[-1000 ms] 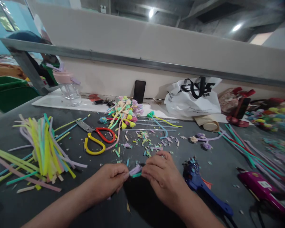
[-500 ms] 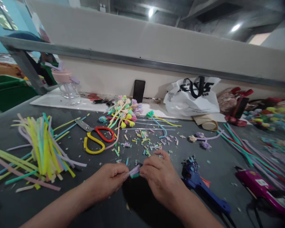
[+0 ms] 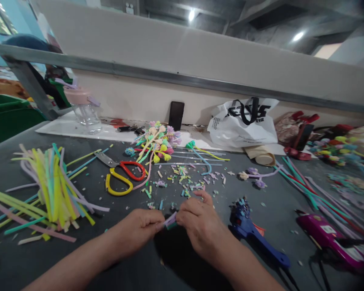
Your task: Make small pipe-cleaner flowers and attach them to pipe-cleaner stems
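My left hand (image 3: 139, 231) and my right hand (image 3: 198, 224) meet low in the middle of the view, both pinched on a short bundle of pale purple and green strips (image 3: 170, 220) held between their fingertips. The hands hover just above the dark grey table (image 3: 182, 258). Scattered coloured offcuts (image 3: 185, 182) lie right beyond them. Red and yellow scissors (image 3: 121, 176) rest to the upper left of my left hand.
A heap of long coloured strips (image 3: 50, 190) lies at the left. Finished little flowers (image 3: 157, 141) sit near a black phone (image 3: 176, 115). A blue glue gun (image 3: 255, 234) and a magenta one (image 3: 327, 238) lie to the right. A white bag (image 3: 244, 123) stands behind.
My hands have drawn closer together, so less of the purple and green bundle shows between them. The view has shifted slightly; nothing else on the table moved.
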`<state>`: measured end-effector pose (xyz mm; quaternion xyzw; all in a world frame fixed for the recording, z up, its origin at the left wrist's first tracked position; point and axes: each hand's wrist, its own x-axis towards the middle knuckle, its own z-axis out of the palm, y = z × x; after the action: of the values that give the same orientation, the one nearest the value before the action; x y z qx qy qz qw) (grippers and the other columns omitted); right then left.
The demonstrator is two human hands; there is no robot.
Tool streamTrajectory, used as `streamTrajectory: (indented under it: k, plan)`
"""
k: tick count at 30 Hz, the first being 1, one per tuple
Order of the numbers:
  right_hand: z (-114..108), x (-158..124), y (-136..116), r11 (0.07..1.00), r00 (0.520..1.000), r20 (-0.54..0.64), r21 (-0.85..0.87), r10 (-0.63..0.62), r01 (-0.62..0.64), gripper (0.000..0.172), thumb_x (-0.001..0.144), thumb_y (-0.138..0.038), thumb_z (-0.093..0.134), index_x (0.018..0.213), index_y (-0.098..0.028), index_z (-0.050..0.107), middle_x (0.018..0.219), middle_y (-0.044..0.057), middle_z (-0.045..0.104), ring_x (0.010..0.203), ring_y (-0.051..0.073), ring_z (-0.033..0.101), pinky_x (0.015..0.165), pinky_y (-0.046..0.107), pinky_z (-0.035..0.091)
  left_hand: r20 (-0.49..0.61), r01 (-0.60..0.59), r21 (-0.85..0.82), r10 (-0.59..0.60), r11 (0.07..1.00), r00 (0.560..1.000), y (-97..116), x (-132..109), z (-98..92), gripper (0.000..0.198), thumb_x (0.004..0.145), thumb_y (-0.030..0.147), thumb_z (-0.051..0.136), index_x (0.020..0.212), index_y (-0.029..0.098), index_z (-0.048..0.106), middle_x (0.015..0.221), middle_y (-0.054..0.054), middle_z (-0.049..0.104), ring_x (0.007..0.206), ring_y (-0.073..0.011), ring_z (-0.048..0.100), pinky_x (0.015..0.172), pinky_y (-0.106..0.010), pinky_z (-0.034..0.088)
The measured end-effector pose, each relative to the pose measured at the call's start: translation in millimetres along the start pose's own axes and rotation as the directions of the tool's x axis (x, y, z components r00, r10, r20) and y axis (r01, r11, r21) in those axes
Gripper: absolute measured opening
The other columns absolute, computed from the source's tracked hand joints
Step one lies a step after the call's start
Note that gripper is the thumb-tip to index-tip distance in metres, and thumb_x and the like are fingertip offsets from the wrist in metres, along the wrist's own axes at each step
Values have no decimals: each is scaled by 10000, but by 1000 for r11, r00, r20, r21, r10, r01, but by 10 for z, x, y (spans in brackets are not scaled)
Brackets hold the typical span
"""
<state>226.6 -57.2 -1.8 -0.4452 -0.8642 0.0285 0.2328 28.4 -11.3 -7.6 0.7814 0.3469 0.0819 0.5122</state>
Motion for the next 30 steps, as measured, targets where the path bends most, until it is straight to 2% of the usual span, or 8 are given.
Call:
streamTrajectory:
  k: [8,16,19,21,23,25,28,30]
  plan:
    - [6,-5,-14,1000,1000,-20,15,17,-17,220,816,-37,436,767,-191,585,746,-2,597,748,121,541,985,398,187,0,-13,-51,13,999,1000,7,-5,-11,305,840,321,395,582,158,409,617,49,362,611,-94,346,552,-196,261]
    - [-40,28,13,999,994,-98,0,40,-40,94,837,-157,527,831,-209,606,753,-2,632,767,134,571,956,401,236,17,81,-409,-81,909,997,-149,32,23,345,806,478,439,720,152,511,442,94,294,417,-67,229,408,-200,142]
    - [-90,36,34,993,976,-195,90,93,-77,116,833,-145,519,871,-205,611,798,24,637,807,152,573,893,378,318,33,133,-483,-134,866,990,-120,22,-15,371,780,514,463,726,151,514,417,99,320,374,-52,205,382,-187,127]
    - [-101,26,54,963,955,-225,228,196,-144,147,838,-162,507,934,-211,607,868,48,621,852,167,564,829,348,383,66,186,-530,-178,827,982,-77,0,-51,360,780,513,471,741,157,511,421,101,334,354,-43,184,362,-177,116]
    - [-87,15,65,872,933,-134,420,333,-250,180,839,-216,519,1003,-228,591,925,54,602,846,165,562,777,322,430,90,205,-571,-188,795,978,-46,-22,-81,341,786,500,478,755,162,513,430,102,343,347,-37,177,348,-169,115]
    - [-53,12,59,703,904,47,612,424,-362,251,826,-259,547,1076,-251,558,978,45,595,815,152,570,752,309,458,97,197,-599,-174,776,980,-42,-35,-96,332,791,492,479,763,163,515,440,99,349,350,-36,184,344,-164,120]
    - [5,29,31,443,866,243,779,438,-443,360,785,-266,600,1135,-262,517,1067,48,577,835,146,577,745,303,474,106,179,-607,-145,774,984,-71,-36,-89,331,797,487,478,766,159,516,447,95,355,357,-37,197,347,-166,126]
    - [38,42,17,359,856,276,819,437,-447,372,753,-249,632,1112,-252,533,1068,49,576,836,142,575,740,298,473,113,169,-597,-127,784,985,-93,-33,-74,334,800,487,477,765,156,512,445,95,356,355,-36,202,348,-170,132]
